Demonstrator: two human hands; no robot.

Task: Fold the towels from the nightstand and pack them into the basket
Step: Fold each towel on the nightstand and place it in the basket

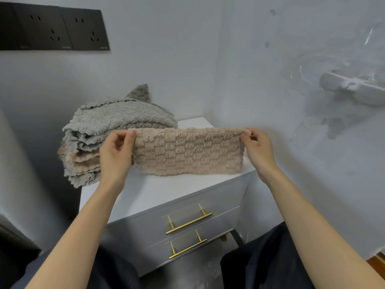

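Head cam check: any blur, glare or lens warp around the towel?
Head view: beige towel, in the grip of left hand and right hand, sharp, evenly lit, no glare; head view: soft light, dim shadow left of the nightstand; head view: white wall shelf at right smeared; head view: socket panel edges skewed by the wide lens.

The beige towel [187,152] is thick plush cloth with a raised, brick-like weave (fuzzy all over). The grey towels [116,119] beside it look shaggier. The nightstand [158,188] is smooth, white, faintly glossy; its drawer handles [189,223] are satin, brass-coloured metal.
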